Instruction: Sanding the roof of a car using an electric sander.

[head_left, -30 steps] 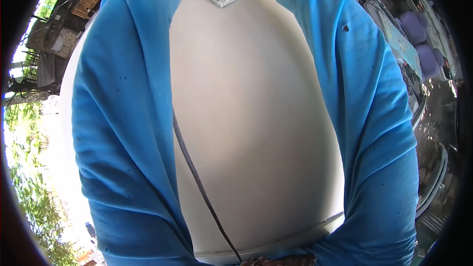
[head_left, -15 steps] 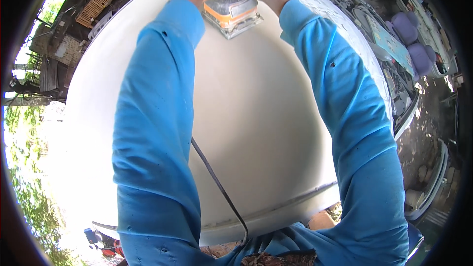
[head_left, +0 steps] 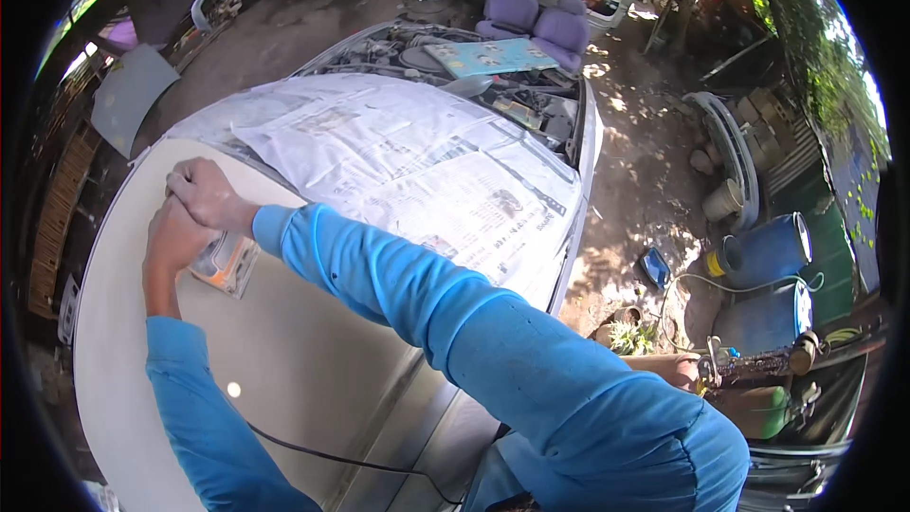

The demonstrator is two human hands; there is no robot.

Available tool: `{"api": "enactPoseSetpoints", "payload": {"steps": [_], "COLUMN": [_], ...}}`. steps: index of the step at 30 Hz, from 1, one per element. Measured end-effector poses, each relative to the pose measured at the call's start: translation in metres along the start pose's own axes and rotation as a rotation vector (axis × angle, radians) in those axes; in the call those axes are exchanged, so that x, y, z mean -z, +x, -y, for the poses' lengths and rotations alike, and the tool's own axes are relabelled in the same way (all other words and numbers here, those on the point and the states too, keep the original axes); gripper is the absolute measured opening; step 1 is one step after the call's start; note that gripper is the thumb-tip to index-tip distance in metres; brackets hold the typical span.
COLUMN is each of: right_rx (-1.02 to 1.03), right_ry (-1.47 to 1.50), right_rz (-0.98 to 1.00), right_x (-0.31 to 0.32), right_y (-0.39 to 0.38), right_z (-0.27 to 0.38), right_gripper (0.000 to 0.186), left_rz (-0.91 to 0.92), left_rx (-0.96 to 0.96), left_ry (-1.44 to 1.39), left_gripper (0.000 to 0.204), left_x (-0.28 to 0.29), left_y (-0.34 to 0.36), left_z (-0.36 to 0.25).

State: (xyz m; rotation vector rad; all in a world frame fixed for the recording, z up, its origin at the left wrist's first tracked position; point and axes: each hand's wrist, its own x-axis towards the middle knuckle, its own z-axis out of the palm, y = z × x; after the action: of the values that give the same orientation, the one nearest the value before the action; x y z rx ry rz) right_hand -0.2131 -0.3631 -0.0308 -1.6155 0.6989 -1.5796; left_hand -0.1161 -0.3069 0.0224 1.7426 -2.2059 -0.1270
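Observation:
An orange and grey electric sander [head_left: 227,265] lies flat on the pale, dusty car roof [head_left: 294,370]. My left hand [head_left: 173,235] is closed over the sander's top. My right hand [head_left: 209,193] is pressed against the left one with its fingers curled; the hands hide most of the sander's upper side and exactly where the right fingers grip. A black cord [head_left: 332,460] runs across the roof toward my body. Both arms are in blue sleeves, the right one stretched across the roof's edge.
Newspaper sheets [head_left: 408,161] cover the windshield area beyond the roof. Farther off are an exposed engine bay with a patterned board [head_left: 493,57] and purple seats [head_left: 559,28]. To the right stand blue drums [head_left: 773,251], a hose and a loose bumper [head_left: 730,156].
The view has swung to the right, bringing the newspaper, engine bay and drums into fuller sight. Both hands and the sander now appear farther left in the picture, still together on the roof.

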Motion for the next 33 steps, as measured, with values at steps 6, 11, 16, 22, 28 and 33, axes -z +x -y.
{"api": "enactPoseSetpoints", "payload": {"steps": [6,11,16,22,28,33], "right_rx": [-0.061,-0.07,-0.142,-0.144,-0.081,-0.124], "right_ry": [0.028,0.002,-0.046,-0.103,-0.029,0.053], "right_rz": [0.005,-0.05,-0.128,-0.186,-0.166,-0.002], "right_x": [0.031,0.076,0.113,0.135,0.108,0.054], "right_y": [-0.048,-0.089,-0.136,-0.193,-0.156,-0.084], "right_z": [0.041,0.06,0.085,0.115,0.103,0.05], "right_gripper": [0.04,0.042,0.04,0.042,0.04,0.036], "left_rz": [0.042,0.1,0.111,0.15,0.11,0.098], "left_rx": [-0.004,-0.121,-0.281,-0.39,-0.329,-0.15], "left_ry": [0.084,0.078,0.056,0.019,-0.016,0.059], "left_gripper": [0.043,0.036,0.03,0.03,0.03,0.031], "left_x": [-0.002,-0.014,-0.023,-0.036,-0.02,0.001], "left_y": [-0.037,-0.059,-0.09,-0.125,-0.11,-0.068], "left_z": [-0.046,-0.1,-0.147,-0.17,-0.142,-0.074]}}
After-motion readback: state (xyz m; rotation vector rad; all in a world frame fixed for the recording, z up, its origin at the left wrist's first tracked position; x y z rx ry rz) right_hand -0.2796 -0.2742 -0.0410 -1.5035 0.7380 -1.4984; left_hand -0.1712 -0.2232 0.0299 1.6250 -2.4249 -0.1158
